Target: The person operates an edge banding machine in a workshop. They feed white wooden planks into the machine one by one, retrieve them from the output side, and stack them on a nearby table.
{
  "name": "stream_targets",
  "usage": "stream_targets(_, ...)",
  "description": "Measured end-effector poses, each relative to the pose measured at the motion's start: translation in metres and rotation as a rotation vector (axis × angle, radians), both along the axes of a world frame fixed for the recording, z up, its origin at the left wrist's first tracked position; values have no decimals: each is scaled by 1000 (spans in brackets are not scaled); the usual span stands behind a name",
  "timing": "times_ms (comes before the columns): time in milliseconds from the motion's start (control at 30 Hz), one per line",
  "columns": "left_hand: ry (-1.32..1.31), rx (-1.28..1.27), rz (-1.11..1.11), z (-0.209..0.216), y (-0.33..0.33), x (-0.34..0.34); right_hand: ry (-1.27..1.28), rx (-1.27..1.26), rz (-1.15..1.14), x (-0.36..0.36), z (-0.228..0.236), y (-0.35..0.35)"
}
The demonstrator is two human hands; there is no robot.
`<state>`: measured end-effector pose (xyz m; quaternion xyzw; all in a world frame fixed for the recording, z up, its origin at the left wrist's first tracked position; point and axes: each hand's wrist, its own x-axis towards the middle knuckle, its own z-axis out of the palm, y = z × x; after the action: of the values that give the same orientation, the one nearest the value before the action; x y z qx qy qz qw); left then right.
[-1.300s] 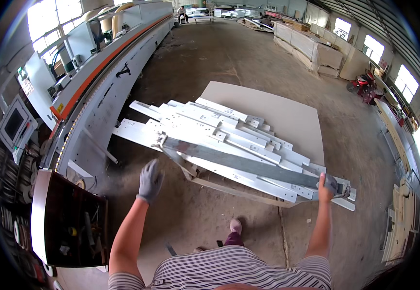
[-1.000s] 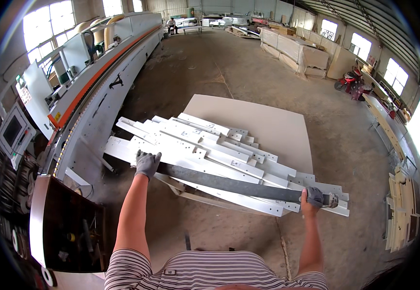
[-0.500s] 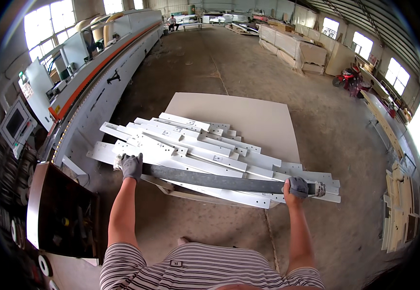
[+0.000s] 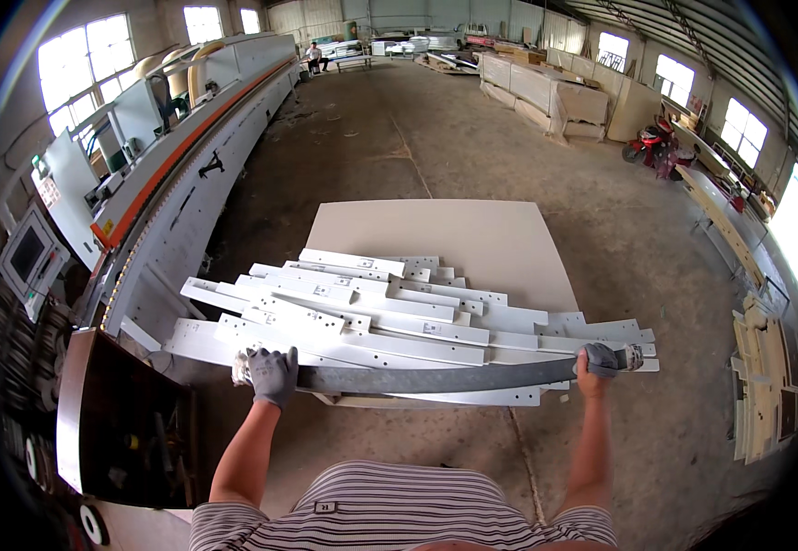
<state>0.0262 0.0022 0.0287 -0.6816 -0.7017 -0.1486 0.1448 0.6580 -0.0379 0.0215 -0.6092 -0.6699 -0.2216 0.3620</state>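
Note:
A long, dark grey flat strip (image 4: 435, 379) with pale wrapped ends runs crosswise in front of me. My left hand (image 4: 274, 375), in a grey glove, is closed around it near its left end. My right hand (image 4: 599, 360), also gloved in grey, is closed around it near the right end. Behind and partly beneath the strip lies a loose, stepped pile of white boards (image 4: 390, 321) with small drilled holes and a few labels. The strip crosses over the pile's near side; whether it touches the boards I cannot tell.
A large beige panel (image 4: 445, 234) lies under and beyond the pile. On the left stand a long machine with an orange stripe (image 4: 178, 147) and a dark open cabinet (image 4: 123, 413). Wrapped stacks (image 4: 546, 92), a red motorbike (image 4: 651, 142) and timber pieces (image 4: 766, 386) are at right. A person (image 4: 314, 57) sits far back.
Both hands keep hold of the strip. Its left end has come toward me and rightward, so it lies more level across the view. The whole view has also shifted, with the pile lower.

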Motion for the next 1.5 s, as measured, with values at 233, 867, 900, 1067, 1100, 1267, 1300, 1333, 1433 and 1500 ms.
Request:
stream_targets(233, 7, -251, -470, 35, -88, 18, 20, 14, -229, 61, 2, -36)
stream_targets(867, -743, -431, -692, -20, -220, 29, 406, 298, 4, -40, -14, -105)
stream_targets(900, -529, -338, -735, -8, -215, 55, 408, 335, -5, -29, -18, -91)
stream_targets(1067, 167, 91, -878, 0, -192, 126, 397, 134, -134, 41, -29, -11)
stream_targets(1100, -67, 37, -866, 24, -177, 143, 377, 110, -192, 47, -24, 6)
stream_targets(1267, -360, -241, -799, -26, -128, 196, 255, -9, -64, -33, -20, 21)
stream_targets(1300, -296, -242, -785, -25, -117, 205, 258, 26, 32, -69, -12, 20)
stream_targets(1333, -233, -242, -776, -21, -104, 217, 233, 41, 121, -98, -3, 16)
stream_targets(1433, -37, -243, -749, -4, -81, 244, 203, 55, 376, -172, 9, 4)
stream_targets(1500, 15, -250, -741, -2, -60, 263, 273, 86, 448, -198, 4, 4)
